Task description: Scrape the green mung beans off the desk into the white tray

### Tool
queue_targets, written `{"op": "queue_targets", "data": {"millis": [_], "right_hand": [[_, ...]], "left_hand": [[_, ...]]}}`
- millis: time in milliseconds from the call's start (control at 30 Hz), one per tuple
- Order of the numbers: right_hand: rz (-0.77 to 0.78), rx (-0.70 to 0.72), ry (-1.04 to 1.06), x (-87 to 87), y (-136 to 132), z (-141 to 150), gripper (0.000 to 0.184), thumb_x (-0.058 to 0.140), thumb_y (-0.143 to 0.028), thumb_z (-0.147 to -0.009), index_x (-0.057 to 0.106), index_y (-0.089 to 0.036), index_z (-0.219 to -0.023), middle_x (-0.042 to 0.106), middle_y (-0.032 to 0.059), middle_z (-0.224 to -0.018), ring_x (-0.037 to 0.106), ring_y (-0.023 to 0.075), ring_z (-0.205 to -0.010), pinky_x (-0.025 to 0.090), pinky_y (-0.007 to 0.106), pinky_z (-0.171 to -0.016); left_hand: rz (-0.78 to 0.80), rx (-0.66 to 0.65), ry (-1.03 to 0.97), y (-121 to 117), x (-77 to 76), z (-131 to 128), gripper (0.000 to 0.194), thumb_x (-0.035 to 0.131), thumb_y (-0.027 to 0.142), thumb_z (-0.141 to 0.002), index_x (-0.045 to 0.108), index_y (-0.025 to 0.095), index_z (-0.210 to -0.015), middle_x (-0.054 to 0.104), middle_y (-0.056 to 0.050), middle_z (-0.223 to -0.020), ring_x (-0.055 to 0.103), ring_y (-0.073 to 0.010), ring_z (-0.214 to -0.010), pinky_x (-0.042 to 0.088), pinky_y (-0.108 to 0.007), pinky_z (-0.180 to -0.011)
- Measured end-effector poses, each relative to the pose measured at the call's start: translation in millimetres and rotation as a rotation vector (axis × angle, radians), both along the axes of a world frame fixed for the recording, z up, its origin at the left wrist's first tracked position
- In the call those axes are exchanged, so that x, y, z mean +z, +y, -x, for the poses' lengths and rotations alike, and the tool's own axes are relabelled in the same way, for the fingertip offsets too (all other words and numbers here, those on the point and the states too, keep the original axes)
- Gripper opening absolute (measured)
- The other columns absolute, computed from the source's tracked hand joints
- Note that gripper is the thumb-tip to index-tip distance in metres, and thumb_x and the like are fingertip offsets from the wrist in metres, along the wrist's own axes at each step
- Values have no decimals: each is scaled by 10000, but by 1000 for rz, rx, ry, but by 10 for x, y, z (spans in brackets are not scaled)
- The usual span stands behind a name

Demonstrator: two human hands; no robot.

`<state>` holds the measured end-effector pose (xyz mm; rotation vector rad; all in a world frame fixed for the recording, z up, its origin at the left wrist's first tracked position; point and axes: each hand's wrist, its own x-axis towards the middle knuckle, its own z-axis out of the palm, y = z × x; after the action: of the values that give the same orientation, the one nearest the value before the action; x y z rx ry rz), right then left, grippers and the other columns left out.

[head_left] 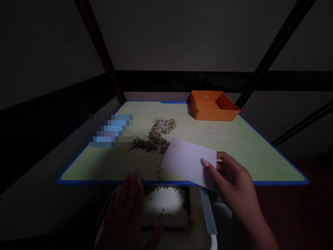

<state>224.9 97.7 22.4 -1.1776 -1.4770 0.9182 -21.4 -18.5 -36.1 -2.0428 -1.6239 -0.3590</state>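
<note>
My right hand (235, 177) pinches a white plastic card (188, 163) at its right edge, and the card's far end lies over the table near the spilled seeds. A scattered strip of small dark green seeds (154, 140) lies on the pale green table top (241, 152). My left hand (123, 215) is at the table's blue front edge, beside a shallow tray (163, 220) holding seeds below that edge. Its thumb crosses the tray's near side. I cannot tell whether this hand grips the tray.
An orange folded box tray (212, 106) stands at the table's far edge. A faint pale powder patch (214, 132) lies near it. A pixelated blurred object (111, 130) covers the left of the table. A grey strip (208, 211) hangs below the front edge. Dark frame bars rise behind.
</note>
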Motion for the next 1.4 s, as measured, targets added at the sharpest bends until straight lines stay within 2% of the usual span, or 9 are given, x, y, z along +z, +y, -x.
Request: {"op": "queue_targets", "data": {"millis": [67,167,333,433,533,833,1067,1400], "right_hand": [[11,-7,8,17,9,12,129,661,-329,-847,626,-206,-826,628,-9,-611,595,127,-537,388,200,-418],[25,1,13,47,19,14,130,648,-339,-856,622,-212,-852,652,2,-651,615,136,-576,403,209,-441],[34,-22,-19,93,16,2,153,669,-353,-847,614,-211,-834,638,-5,-646,588,124,-551,373,204,-430],[21,-14,7,76,46,43,154,669,-348,-847,611,-206,-831,628,-7,-638,586,123,-547,367,205,-432],[21,14,32,35,86,114,143,658,-337,-854,601,-206,-850,638,-3,-643,595,134,-556,370,213,-439],[18,65,29,-14,120,247,135,619,-335,-903,602,-208,-944,727,33,-779,650,152,-636,434,228,-512],[-22,83,17,-30,150,289,119,592,-322,-925,587,-217,-979,737,34,-830,663,159,-695,453,239,-571],[-64,101,-22,-17,146,235,91,563,-296,-926,572,-223,-979,726,35,-846,667,166,-721,454,251,-596]], "left_hand": [[26,-25,-6,16,17,-26,926,467,542,-820,183,8,-1522,63,-222,-1665,34,-301,-1555,67,-432,-1233],[31,-18,-60,41,24,-48,889,469,495,-834,189,5,-1521,63,-223,-1665,39,-309,-1554,70,-435,-1231],[6,-26,-35,34,-4,-38,897,462,533,-834,198,19,-1521,150,-245,-1646,118,-342,-1541,205,-494,-1180],[10,1,-39,18,-6,-36,920,458,572,-831,178,46,-1532,142,-225,-1653,110,-323,-1543,183,-481,-1191],[12,1,-24,7,8,-43,926,466,567,-827,209,2,-1513,134,-248,-1648,95,-330,-1543,146,-465,-1204],[21,0,-42,-11,25,-58,896,480,545,-831,231,19,-1513,198,-248,-1634,243,-383,-1499,230,-508,-1172],[37,-39,-47,12,38,-58,894,473,527,-840,238,-35,-1493,90,-255,-1652,45,-328,-1549,51,-438,-1232],[24,-6,-11,-6,-1,-22,887,467,543,-833,249,0,-1499,186,-268,-1630,128,-354,-1536,167,-481,-1189]]}}
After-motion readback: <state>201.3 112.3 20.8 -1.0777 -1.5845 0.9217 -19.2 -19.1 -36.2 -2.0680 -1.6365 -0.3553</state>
